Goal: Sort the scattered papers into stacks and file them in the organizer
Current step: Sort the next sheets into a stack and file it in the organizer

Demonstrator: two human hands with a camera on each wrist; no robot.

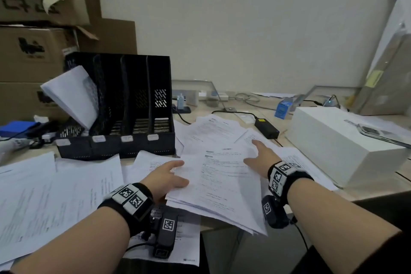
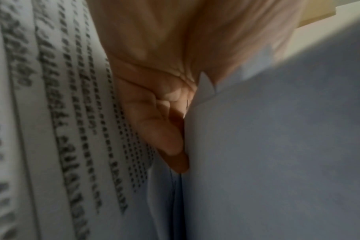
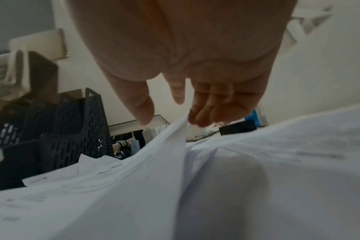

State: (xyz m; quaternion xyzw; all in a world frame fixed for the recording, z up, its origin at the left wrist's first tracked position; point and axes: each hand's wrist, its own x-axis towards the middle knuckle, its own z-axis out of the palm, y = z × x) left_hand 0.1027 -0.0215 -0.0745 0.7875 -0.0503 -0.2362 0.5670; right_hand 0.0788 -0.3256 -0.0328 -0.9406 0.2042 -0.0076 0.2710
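Observation:
A stack of printed papers [image 1: 218,187] lies tilted over the desk's front edge in the head view. My left hand [image 1: 183,172] grips its left edge, thumb on top and fingers underneath; the left wrist view shows those fingers [image 2: 170,146] tucked under the stack [image 2: 277,146]. My right hand [image 1: 251,151] rests against the stack's right edge with straight fingers. In the right wrist view its fingertips [image 3: 197,118] touch a raised paper corner [image 3: 175,138]. The black four-slot organizer [image 1: 138,140] stands at the back left, with a white sheaf [image 1: 73,95] leaning in its leftmost slot.
Loose sheets [image 1: 44,196] cover the desk on the left, and more [image 1: 213,129] lie behind the stack. A white box [image 1: 347,140] stands at the right, with a black power adapter [image 1: 266,128] and cables behind. Cardboard boxes [image 1: 33,51] are piled behind the organizer.

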